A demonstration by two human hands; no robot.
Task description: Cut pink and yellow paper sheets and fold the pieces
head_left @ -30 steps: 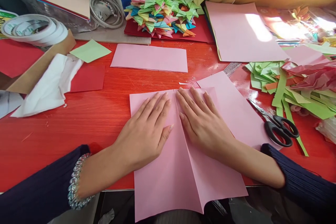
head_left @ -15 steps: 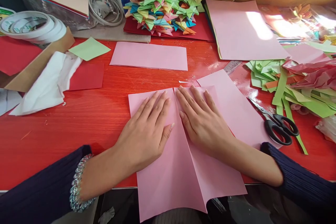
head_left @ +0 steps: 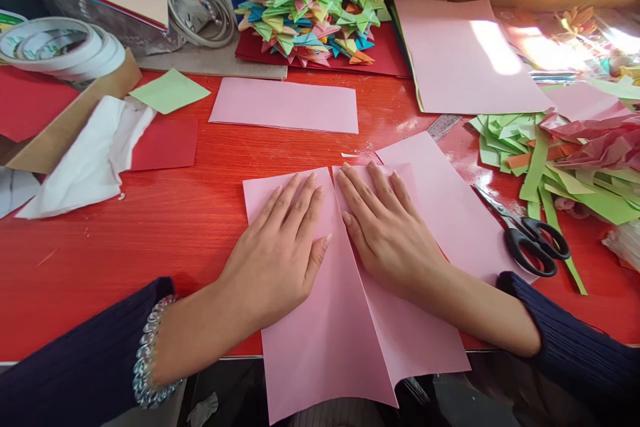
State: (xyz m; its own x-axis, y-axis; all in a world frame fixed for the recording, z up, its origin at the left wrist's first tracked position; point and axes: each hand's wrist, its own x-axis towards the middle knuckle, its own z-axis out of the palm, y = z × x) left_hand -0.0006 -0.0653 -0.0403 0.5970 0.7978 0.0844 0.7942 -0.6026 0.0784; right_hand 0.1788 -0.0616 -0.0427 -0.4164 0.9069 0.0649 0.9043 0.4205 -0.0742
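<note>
A pink sheet of paper (head_left: 320, 353) lies before me, its lower part hanging past the table's front edge. A lengthwise split runs down from its far edge, with a sliver of red showing at the top. My left hand (head_left: 277, 247) rests flat on the left half, fingers stretched out. On the right half, my right hand (head_left: 387, 227) is pressed flat too, its fingers pointing away from me. Another pink sheet (head_left: 440, 193) lies at an angle, partly covered by the first one and my right arm. Neither hand grips anything.
Black-handled scissors (head_left: 530, 240) lie to the right, near green paper strips (head_left: 590, 187). Behind are a folded pink strip (head_left: 285, 105), a pink paper stack (head_left: 470, 60) and a pile of folded paper pieces (head_left: 310, 13). Tape rolls (head_left: 63, 47) and white tissue (head_left: 85, 160) are at left.
Both hands stay flat in nearly the same place. The sheet's lower right corner of the left half has shifted very slightly to the right.
</note>
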